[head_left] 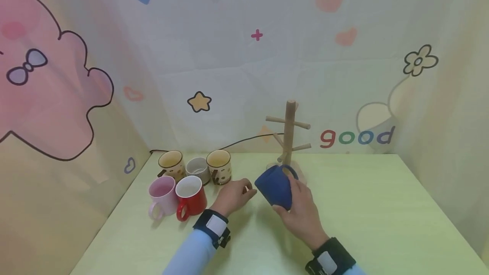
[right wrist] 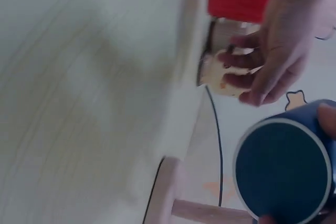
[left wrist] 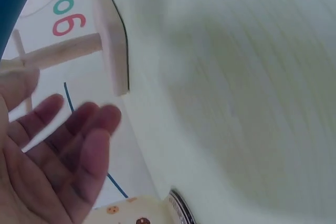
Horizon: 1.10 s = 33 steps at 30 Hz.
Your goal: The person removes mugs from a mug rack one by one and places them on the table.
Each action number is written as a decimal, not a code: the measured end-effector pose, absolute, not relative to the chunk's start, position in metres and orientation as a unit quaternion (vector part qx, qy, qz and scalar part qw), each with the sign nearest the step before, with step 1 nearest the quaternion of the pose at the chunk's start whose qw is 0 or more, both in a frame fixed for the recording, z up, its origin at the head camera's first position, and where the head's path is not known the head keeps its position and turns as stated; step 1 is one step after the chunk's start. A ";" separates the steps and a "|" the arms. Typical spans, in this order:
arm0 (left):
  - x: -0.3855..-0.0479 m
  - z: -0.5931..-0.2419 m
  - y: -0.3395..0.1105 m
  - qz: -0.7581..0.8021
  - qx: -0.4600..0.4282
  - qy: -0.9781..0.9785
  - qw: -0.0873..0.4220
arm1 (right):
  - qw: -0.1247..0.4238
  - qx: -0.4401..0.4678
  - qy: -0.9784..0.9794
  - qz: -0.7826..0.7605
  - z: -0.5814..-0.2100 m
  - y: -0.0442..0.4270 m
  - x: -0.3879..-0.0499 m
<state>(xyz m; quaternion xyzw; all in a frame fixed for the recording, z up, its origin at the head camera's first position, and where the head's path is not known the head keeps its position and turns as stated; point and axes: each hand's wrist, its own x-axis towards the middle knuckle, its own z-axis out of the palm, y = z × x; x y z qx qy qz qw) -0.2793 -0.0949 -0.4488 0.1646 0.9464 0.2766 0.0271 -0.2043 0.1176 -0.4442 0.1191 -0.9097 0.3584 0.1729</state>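
A blue mug (head_left: 274, 188) is held tilted above the table by my right hand (head_left: 303, 217), its thumb and fingers gripping it near the handle. In the right wrist view one round end of the blue mug (right wrist: 283, 169) faces the camera. My left hand (head_left: 234, 196) holds nothing, its fingers loosely bent, left of the blue mug and apart from it. Behind the mug stands a wooden mug tree (head_left: 289, 139) with several bare pegs; its base is partly hidden. The left wrist view shows the left hand (left wrist: 58, 156) with the tree's base (left wrist: 111, 45) beyond.
On the left stand a pink mug (head_left: 164, 198), a red mug (head_left: 195, 200), two spotted cream mugs, one at the back left (head_left: 172, 166) and one nearer the middle (head_left: 220, 169), and a greyish-white cup (head_left: 199, 171). A printed cloth (head_left: 229, 63) hangs behind the table (head_left: 363, 215).
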 end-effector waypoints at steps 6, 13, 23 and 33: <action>-0.278 -0.450 -0.092 0.354 0.210 0.909 0.068 | 0.070 0.124 -0.875 0.463 -0.431 0.121 -0.196; -0.276 -0.451 -0.097 0.451 0.234 0.849 0.146 | -0.048 0.141 -0.833 0.533 -0.431 0.128 -0.198; -0.273 -0.451 -0.102 0.479 0.232 0.813 0.236 | -0.174 0.212 -0.742 0.612 -0.433 0.142 -0.205; -0.275 -0.453 -0.097 0.477 0.210 0.841 0.144 | -0.199 0.227 -0.717 0.628 -0.431 0.148 -0.204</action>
